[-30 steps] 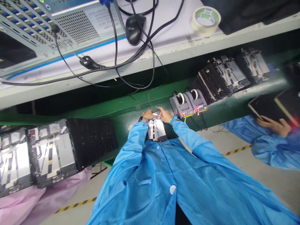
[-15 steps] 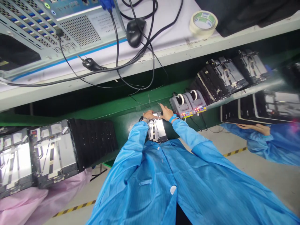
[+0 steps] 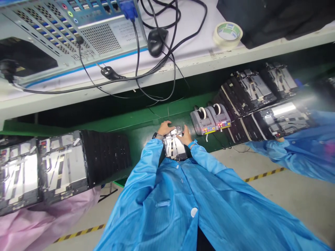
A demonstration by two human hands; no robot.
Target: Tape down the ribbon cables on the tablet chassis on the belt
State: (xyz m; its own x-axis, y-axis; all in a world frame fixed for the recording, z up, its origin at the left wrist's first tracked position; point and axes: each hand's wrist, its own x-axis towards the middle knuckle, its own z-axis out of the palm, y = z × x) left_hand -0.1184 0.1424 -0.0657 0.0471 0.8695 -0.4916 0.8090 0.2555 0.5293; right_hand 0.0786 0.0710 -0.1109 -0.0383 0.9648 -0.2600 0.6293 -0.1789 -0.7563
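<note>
An opened tablet (image 3: 175,148) lies on the green bench right in front of me, its silvery inside, dark strips and boards facing up. At its upper left corner is my left hand (image 3: 164,128), thumb towards the tablet and fingers apart. My right hand (image 3: 185,137) rests at the upper right edge, with the thumb over the tablet and a finger stretched away from it. A small pale sliver shows by that fingertip, too small to name. Two grey tape dispensers (image 3: 210,118) with white rolls and lit red displays stand to the right of my right hand.
Rows of opened tablets stand at left (image 3: 62,165) and right (image 3: 253,87). Above the bench, a shelf (image 3: 193,68) bears a computer case (image 3: 102,38), black mouse (image 3: 157,42), cables and a tape roll (image 3: 227,34). Co-workers' sleeves, pink (image 3: 70,209) and blue (image 3: 303,150), show at either side.
My right hand has moved down along the tablet's right edge, and my left hand has drawn a little left from its top. At right, the co-worker's tablets and arm have shifted.
</note>
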